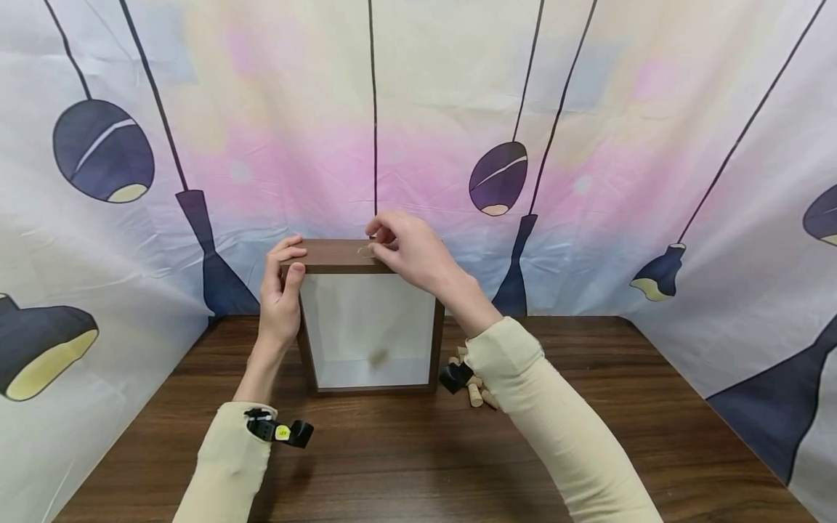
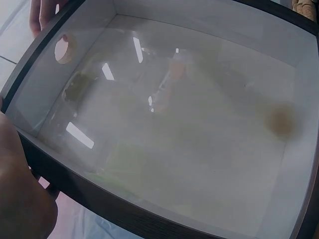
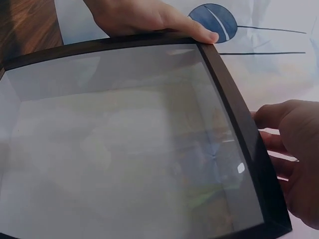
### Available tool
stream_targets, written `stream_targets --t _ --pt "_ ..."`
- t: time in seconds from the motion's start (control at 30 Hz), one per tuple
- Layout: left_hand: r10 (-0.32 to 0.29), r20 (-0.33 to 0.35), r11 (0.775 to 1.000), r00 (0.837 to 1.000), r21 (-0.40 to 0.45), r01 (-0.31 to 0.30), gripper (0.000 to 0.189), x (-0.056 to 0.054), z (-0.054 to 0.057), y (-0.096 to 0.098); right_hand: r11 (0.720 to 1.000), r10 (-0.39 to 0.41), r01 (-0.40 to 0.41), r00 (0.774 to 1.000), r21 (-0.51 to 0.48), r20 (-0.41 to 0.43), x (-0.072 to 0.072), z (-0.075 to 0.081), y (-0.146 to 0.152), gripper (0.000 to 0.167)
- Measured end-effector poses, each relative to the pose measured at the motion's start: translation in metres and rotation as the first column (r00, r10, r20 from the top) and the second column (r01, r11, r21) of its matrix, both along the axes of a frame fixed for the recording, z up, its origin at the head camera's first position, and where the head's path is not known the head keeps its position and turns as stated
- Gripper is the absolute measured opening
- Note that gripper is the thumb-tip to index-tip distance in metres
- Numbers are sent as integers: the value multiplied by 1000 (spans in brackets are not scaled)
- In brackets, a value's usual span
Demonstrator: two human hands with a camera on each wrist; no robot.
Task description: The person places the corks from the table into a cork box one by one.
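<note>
A shadow box (image 1: 437, 349) with a dark wood frame and clear front stands upright on the table. My left hand (image 1: 281, 298) grips its top left corner, with the thumb on the front edge and the fingers over the top. Above the round hole (image 1: 365, 251) in the top, my right hand (image 1: 415, 254) is held with fingers bent and nothing visible between them. The same hole (image 2: 62, 49) shows from inside in the left wrist view. Low behind the clear front is a blurred tan shape (image 1: 378, 358), coloured like the corks outside.
Several corks (image 1: 475, 395) lie in a small pile right of the box, partly hidden by the right sleeve and wrist camera. The brown wooden table (image 1: 366, 465) extends in front. A printed cloth (image 1: 431, 145) with lamp drawings hangs behind and at both sides.
</note>
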State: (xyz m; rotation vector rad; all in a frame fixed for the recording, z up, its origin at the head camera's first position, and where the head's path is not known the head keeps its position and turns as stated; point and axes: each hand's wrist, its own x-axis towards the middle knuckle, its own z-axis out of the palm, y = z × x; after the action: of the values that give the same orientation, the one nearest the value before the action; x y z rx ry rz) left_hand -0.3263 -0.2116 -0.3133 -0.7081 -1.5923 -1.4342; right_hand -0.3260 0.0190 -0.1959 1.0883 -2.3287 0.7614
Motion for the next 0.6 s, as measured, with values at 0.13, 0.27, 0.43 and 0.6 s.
stream_targets --t 0.13,0.27,0.43,0.6 --pt "0 9 1000 1000 -2 0 42 1 1 -1 1000 4 -3 1000 -28 20 1 1 10 12" --pt "6 2 1000 1000 -4 -6 41 2 2 -1 998 -12 15 999 -58 50 -1 0 23 11" --pt "5 -7 1000 1000 -5 -5 39 3 2 0 995 -40 44 998 -86 52 -4 -5 49 12" --pt "-2 -3 1000 1000 3 2 38 1 2 1 988 -95 100 995 -120 43 -2 -13 81 10"
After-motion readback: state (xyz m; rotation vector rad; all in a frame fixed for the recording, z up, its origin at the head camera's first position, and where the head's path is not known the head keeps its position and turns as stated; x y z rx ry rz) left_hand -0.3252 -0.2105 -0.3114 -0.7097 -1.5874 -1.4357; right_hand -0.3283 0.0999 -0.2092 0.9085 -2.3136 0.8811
